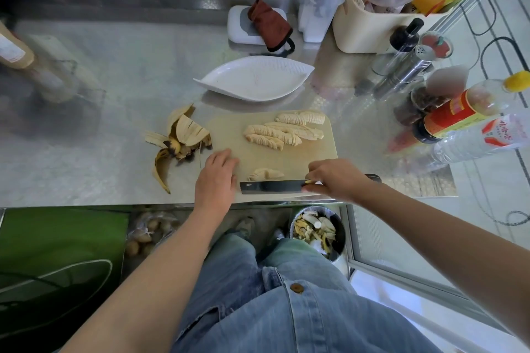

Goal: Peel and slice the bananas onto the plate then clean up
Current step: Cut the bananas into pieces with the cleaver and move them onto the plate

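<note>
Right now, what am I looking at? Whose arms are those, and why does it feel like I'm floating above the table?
There is no machine here. A person wears one camera on their head, so you look down on their own two arms. The left hand lies flat at the edge of the cutting board and holds nothing. The right hand has its grip round a knife near the board's front edge. On the board are rows of sliced bananas and one smaller banana piece by the blade. The peels lie on the metal counter. The white plate behind the board has no slices yet. Below, a bin holds scraps.
</note>
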Tool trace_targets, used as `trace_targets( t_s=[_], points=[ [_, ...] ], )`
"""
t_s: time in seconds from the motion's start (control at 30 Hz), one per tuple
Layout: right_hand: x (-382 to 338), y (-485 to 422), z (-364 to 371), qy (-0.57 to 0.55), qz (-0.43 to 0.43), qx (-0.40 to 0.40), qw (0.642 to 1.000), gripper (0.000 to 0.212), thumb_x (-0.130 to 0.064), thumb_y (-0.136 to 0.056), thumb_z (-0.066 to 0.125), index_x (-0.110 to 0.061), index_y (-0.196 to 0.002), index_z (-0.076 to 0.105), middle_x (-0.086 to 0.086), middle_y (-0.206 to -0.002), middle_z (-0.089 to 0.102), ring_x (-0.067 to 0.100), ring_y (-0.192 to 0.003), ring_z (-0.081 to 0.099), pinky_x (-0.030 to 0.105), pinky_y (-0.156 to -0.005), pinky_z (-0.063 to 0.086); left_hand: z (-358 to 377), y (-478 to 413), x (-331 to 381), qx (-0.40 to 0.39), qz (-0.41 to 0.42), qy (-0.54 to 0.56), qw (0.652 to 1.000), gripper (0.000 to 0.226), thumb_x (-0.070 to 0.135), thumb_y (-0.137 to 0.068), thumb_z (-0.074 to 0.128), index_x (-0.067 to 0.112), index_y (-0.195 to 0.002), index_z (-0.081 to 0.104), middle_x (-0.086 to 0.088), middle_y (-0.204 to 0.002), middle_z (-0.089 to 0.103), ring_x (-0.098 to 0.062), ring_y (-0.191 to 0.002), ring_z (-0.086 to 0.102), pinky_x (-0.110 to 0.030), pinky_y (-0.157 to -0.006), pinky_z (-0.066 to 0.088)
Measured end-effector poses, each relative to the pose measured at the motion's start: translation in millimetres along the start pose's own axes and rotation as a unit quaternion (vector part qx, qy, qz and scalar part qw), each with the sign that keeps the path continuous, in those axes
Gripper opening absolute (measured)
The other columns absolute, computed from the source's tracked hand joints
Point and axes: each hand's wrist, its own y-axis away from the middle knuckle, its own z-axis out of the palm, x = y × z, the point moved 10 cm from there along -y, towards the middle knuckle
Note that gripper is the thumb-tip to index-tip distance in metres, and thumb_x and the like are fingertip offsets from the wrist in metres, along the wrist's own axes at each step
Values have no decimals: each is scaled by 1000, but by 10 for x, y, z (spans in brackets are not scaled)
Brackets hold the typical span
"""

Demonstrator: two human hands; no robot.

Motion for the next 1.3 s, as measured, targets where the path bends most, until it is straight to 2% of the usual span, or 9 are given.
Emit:
trace_targets(
  t_s=[0.13,0.43,0.57,0.63,0.73,0.87,0.97,1.17,1.3],
  points=[
    [-31,-88,-33,17,13,8,1000,36,-44,-96,49,-14,-97,68,-2,-87,54,14,-69,47,27,-59,33,36,-2,-23,-12,-18,38,999,42,7,-94,56,13,-135,53,-3,-150,40,-22,-141,29,-35,-112,29],
    [43,-175,-122,26,34,25,999,34,-41,-97,47,-15,-102,68,-5,-86,44,15,-66,45,28,-57,36,57,-13,-57,-12,-23,48,998,42,10,-94,55,15,-135,53,-2,-150,41,-21,-141,30,-32,-114,26],
    [137,-158,-149,-93,53,43,993,29,-41,-93,54,-16,-89,69,-5,-78,56,12,-66,49,23,-53,32,72,-3,-29,-19,-10,14,1000,47,14,-93,56,7,-139,46,-9,-147,42,-24,-139,31,-36,-112,33],
    [268,-113,-180,-174,91,63,978,19,-36,-92,59,-25,-76,58,-12,-69,52,8,-62,48,19,-53,30,41,6,6,-2,-3,9,1000,47,18,-87,63,6,-132,52,-12,-137,49,-27,-130,40,-40,-106,42],
    [469,16,-155,-208,139,81,965,31,-35,-90,62,-36,-68,41,-15,-60,47,4,-54,44,22,-53,31,-31,34,18,41,-24,0,999,46,28,-79,73,8,-118,59,-9,-113,57,-26,-105,51,-35,-86,49],
    [681,219,-2,-183,173,67,966,30,-38,-89,63,-25,-69,45,-5,-56,49,14,-51,45,26,-50,32,7,80,96,43,-3,5,999,22,34,-80,73,15,-86,65,-1,-85,56,-17,-79,50,-27,-60,42],
    [709,245,62,-161,166,61,971,27,-38,-89,62,-17,-78,49,-6,-56,48,14,-52,46,25,-48,32,124,90,41,-5,-42,12,999,24,43,-85,65,20,-82,61,4,-81,56,-15,-79,50,-27,-60,42],
    [626,86,147,-155,140,37,977,27,-39,-90,60,-15,-83,52,-8,-58,46,9,-53,42,25,-49,30,162,73,-14,-20,-88,17,996,36,55,-82,65,22,-74,55,7,-75,54,-14,-76,48,-27,-59,34],
    [506,-56,230,-214,110,6,971,18,-32,-89,62,-16,-95,59,-4,-75,56,17,-69,50,27,-60,38,175,29,-20,-18,-113,15,993,40,58,-81,65,21,-69,56,6,-71,54,-15,-73,50,-26,-56,31]
  ],
)
